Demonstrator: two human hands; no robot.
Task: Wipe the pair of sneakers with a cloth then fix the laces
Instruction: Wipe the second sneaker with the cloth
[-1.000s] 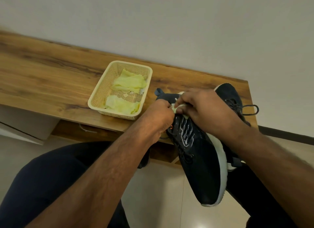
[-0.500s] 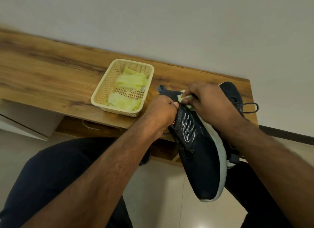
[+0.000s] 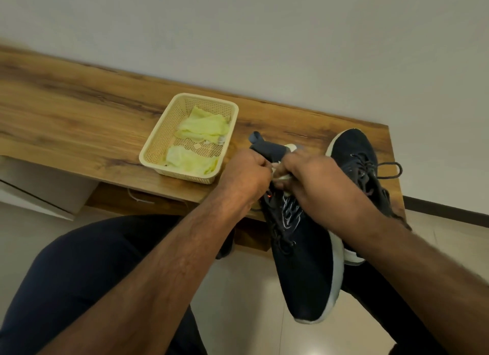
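A dark navy sneaker (image 3: pixel 304 270) with a white sole is held over my lap, toe pointing toward me. My left hand (image 3: pixel 244 176) grips it at the collar. My right hand (image 3: pixel 315 181) holds a small pale yellow-green cloth (image 3: pixel 283 177) bunched against the shoe's side near the heel; most of the cloth is hidden under my fingers. The second navy sneaker (image 3: pixel 357 153) lies on the wooden table (image 3: pixel 79 121) at the right end, its dark laces loose and looping off to the right.
A cream plastic basket (image 3: pixel 158 145) stands on the table left of my hands, with more yellow-green cloths (image 3: pixel 201 128) inside. A white wall rises behind the table. My dark-trousered legs and a pale tiled floor fill the lower view.
The right hand with the cloth has slid back and forth along the shoe's heel side, up toward the collar and then down again. The left hand kept its grip; the shoe shifted slightly.
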